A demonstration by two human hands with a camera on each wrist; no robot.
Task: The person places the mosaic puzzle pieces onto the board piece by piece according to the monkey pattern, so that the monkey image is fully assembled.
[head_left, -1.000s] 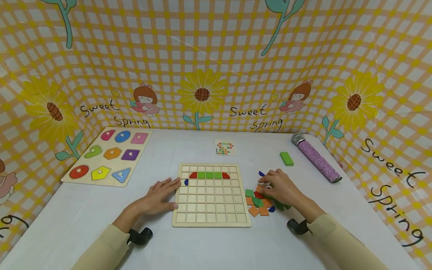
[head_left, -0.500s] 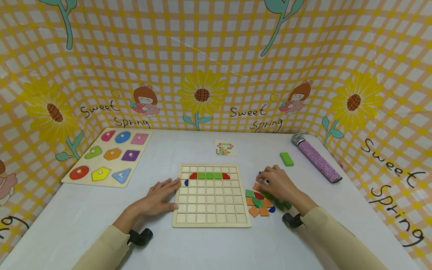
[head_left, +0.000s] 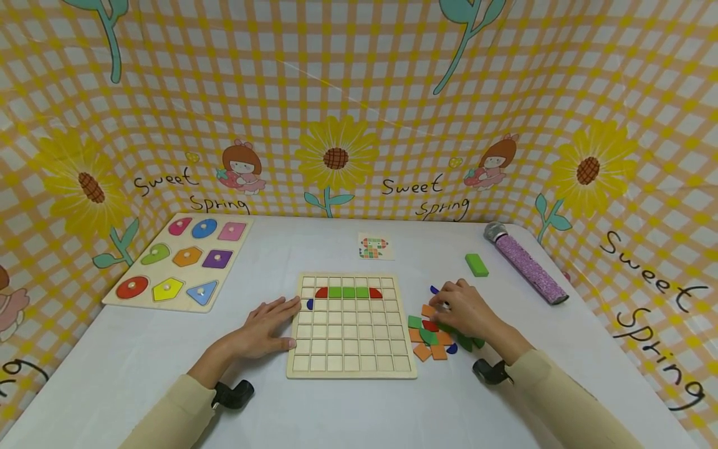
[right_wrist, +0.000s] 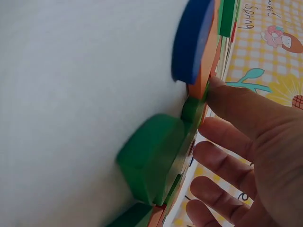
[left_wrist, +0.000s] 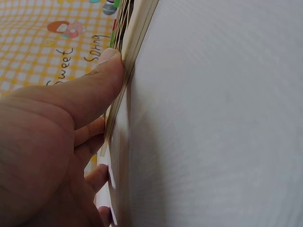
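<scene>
In the head view a wooden grid board (head_left: 353,343) lies flat, with red quarter-round tiles, green square tiles (head_left: 348,292) and one blue half-round tile (head_left: 310,304) in its upper cells. My left hand (head_left: 263,325) rests at the board's left side; the left wrist view has its thumb (left_wrist: 106,71) touching the edge. To the right of the board my right hand (head_left: 464,307) hovers over a pile of orange, green, red and blue tiles (head_left: 439,352). In the right wrist view its thumb and fingers are apart and slightly bent, with no tile visible between them; a blue tile (right_wrist: 191,42) lies near the thumb.
A small pattern card (head_left: 374,246) lies behind the board. A green block (head_left: 476,264) and a glittery purple microphone (head_left: 527,265) are at the back right. On the left sits a knobbed shape puzzle (head_left: 179,262). Patterned cloth (head_left: 359,87) rises behind the table.
My right hand lifts slightly and shifts over the pile, then settles back near where it was. An orange tile under its fingers has moved a little. My left hand stays still.
</scene>
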